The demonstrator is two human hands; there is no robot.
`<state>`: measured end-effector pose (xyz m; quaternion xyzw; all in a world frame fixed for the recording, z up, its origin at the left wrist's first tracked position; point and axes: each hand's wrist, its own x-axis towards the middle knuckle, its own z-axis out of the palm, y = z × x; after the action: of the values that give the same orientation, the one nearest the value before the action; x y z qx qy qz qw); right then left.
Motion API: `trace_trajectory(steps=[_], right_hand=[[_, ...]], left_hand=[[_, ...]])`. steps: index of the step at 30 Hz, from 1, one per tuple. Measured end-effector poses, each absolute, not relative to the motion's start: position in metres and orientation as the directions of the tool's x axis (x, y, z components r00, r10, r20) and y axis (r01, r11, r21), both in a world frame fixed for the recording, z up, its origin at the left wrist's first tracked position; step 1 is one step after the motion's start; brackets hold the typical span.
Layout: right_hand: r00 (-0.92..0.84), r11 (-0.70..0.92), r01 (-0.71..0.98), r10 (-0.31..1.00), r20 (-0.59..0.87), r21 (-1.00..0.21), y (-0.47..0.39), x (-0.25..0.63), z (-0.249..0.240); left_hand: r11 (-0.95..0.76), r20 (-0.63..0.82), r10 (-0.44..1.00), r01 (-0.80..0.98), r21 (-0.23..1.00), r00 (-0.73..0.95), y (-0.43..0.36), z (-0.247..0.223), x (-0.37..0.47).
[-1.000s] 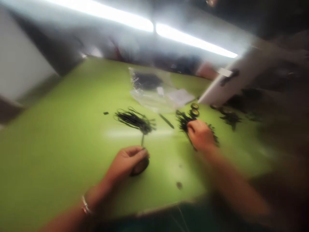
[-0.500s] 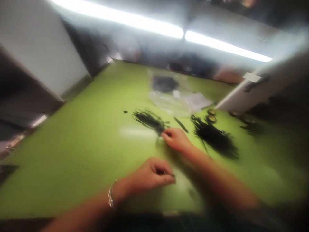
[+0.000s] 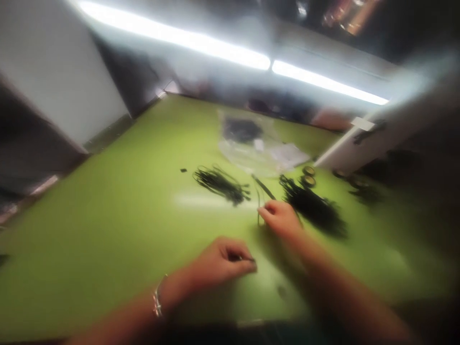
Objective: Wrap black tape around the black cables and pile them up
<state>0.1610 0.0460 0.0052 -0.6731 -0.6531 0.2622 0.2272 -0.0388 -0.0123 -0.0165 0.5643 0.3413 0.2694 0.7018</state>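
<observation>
My right hand [image 3: 278, 215] pinches a thin black cord [image 3: 258, 206] that hangs from its fingertips, between two bundles. Nearer to me, my left hand [image 3: 230, 258] is closed in a pinch on a small dark piece [image 3: 253, 261], too blurred to make out. A smaller bundle of looped black cords [image 3: 219, 184] lies on the green table [image 3: 125, 215] beyond my hands. To the right, beside my right hand, sits a larger black cord bundle [image 3: 314, 206]. A dark, slim tool [image 3: 263, 186] lies just beyond my right hand.
Farther back are a clear plastic bag [image 3: 244, 134] with dark contents and a white paper [image 3: 290, 154]. Two round tape-like rolls [image 3: 308, 181] stand near a pale post [image 3: 345, 143] at the right. A small black square [image 3: 183, 170] lies left of the smaller bundle.
My right hand has moved right, away from the smaller bundle, with a thin cord now in its fingers. My left hand keeps its pinch, nearly in place. The view has shifted slightly.
</observation>
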Motion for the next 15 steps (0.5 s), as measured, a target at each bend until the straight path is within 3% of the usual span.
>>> trace_trajectory(steps=[2,4,6,9,12,13,15], right_hand=[[0.049,-0.2,0.63,0.975,-0.219,-0.75,0.027,0.173,0.006],[-0.018,-0.308,0.492,0.932,-0.363,-0.814,0.009,0.176,0.003],[-0.13,-0.291,0.44,0.915,-0.381,-0.849,-0.001,0.174,0.001],[-0.153,-0.067,0.576,0.97,-0.188,-0.815,0.007,0.184,0.005],[-0.003,0.117,0.759,0.984,0.176,-0.64,0.029,0.213,0.012],[-0.039,0.157,0.831,0.973,0.226,-0.533,0.035,0.225,0.012],[-0.161,0.225,0.898,0.968,0.192,-0.378,0.04,0.241,0.007]], left_hand=[[0.266,-0.218,0.811,-0.011,0.964,0.542,-0.01,-0.016,-0.038],[0.325,-0.265,0.832,-0.041,0.945,0.487,-0.008,-0.018,-0.038],[0.364,-0.289,0.83,-0.073,0.928,0.476,-0.007,-0.02,-0.038],[0.41,-0.295,0.808,-0.128,0.903,0.509,-0.006,-0.023,-0.039],[0.457,-0.314,0.807,-0.191,0.869,0.501,-0.004,-0.023,-0.041],[0.46,-0.32,0.817,-0.208,0.863,0.48,-0.003,-0.022,-0.041],[0.453,-0.327,0.842,-0.232,0.861,0.43,-0.002,-0.02,-0.041]])
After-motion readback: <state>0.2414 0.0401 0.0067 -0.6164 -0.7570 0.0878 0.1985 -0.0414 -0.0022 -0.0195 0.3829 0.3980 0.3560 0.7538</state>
